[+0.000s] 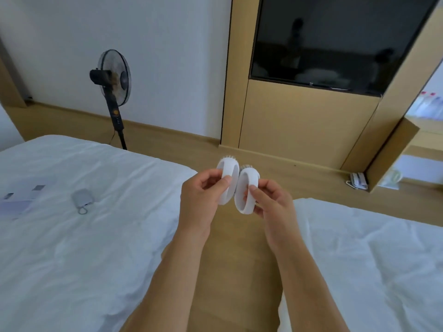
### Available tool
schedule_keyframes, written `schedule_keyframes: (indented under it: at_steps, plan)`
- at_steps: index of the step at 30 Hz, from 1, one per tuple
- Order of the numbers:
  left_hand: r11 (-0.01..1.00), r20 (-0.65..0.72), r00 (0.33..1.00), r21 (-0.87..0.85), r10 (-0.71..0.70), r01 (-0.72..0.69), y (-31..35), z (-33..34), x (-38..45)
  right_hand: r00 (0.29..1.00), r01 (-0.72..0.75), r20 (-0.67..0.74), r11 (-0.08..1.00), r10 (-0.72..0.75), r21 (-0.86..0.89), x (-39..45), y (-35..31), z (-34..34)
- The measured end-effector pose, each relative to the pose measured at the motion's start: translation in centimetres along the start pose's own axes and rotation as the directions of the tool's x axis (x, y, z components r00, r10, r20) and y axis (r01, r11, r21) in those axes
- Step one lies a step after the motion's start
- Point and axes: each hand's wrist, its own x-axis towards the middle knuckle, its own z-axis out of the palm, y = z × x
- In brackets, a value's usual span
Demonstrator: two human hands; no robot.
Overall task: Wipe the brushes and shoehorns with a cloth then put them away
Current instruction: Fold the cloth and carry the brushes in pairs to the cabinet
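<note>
Brushes sit in our two hands, raised over the strip of wooden floor [230, 238] between two white beds. Our left hand [200, 200] pinches the left brush [227, 180], a white oval loop, thumb on its near band and fingers curled behind. Our right hand [268, 200] pinches the right brush [247, 190] the same way, its fingers passing through the loop. The two brushes touch side by side, short bristles showing along their top edges. A small grey pouch [82, 200] lies on the left bed [72, 248].
</note>
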Motion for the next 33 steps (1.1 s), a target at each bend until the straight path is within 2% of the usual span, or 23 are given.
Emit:
schedule_keyframes:
  at_steps: [6, 17, 24, 28, 33]
  plan:
    - [0.998, 0.077, 0.997, -0.064, -0.015, 0.02, -2.0, 0.5, 10.3, 0.992, 0.017, -0.122, 1.0, -0.017, 0.0, 8.7, 0.9, 3.3]
    - [0.988, 0.229, 0.972, -0.127, -0.054, 0.085, -4.1, 1.4, 27.0, 0.968, 0.049, -0.248, 0.998, -0.041, 0.025, 22.7, 2.0, 7.8]
    - [0.989, 0.353, 0.93, -0.065, -0.098, 0.13, -7.4, 6.1, 34.8, 0.962, 0.036, -0.27, 0.999, -0.042, -0.027, 30.3, 4.4, 5.7]
    - [0.983, 0.352, 0.925, -0.059, -0.145, 0.176, -9.2, 10.3, 39.7, 0.964, 0.04, -0.263, 0.998, -0.05, -0.044, 36.2, 5.9, 3.0]
    - [0.971, 0.349, 0.917, -0.064, -0.194, 0.23, -10.6, 16.6, 46.8, 0.97, 0.035, -0.241, 0.999, -0.029, 0.021, 46.0, 7.0, -0.9]
